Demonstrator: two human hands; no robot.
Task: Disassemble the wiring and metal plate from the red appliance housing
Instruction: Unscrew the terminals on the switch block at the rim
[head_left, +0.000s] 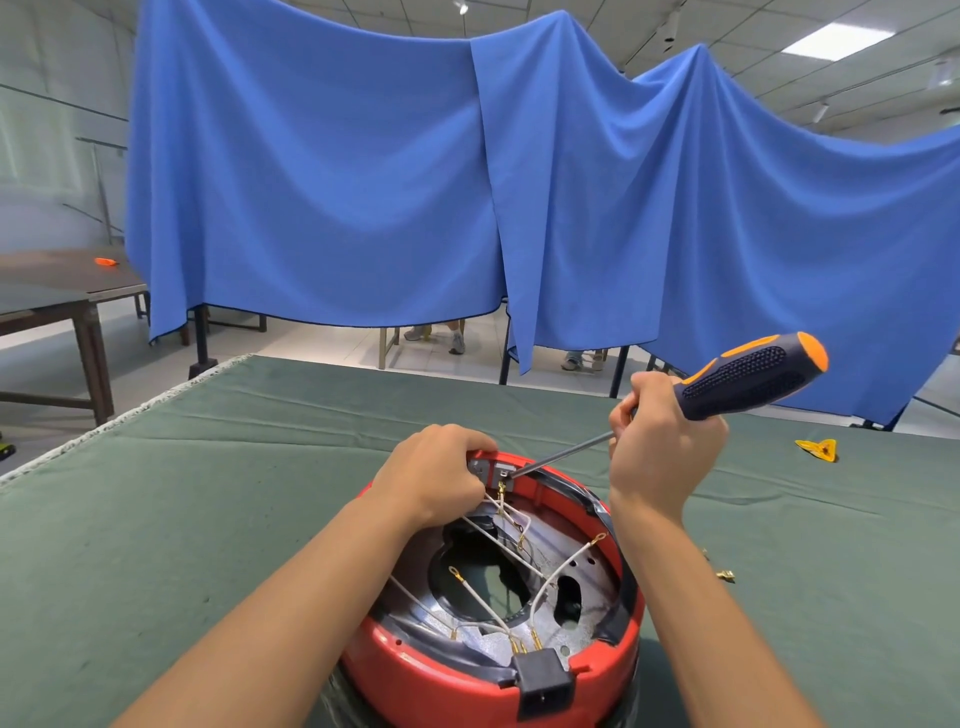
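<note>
The round red appliance housing (441, 680) lies upside down on the green table cloth, near the front edge. Inside it sits a silvery metal plate (592, 577) crossed by white wires (483, 603) with brass terminals. A black power socket (545, 675) is fixed at the near rim. My left hand (436, 478) grips the far rim beside a small metal bracket (493, 470). My right hand (665, 441) holds a screwdriver (748, 376) with a dark blue and orange handle; its tip touches that bracket.
A yellow plastic piece (821, 449) lies on the cloth at the right. Small brass parts (724, 574) lie right of the housing. Blue sheets (467, 182) hang behind the table. Dark tables (62, 296) stand at the far left.
</note>
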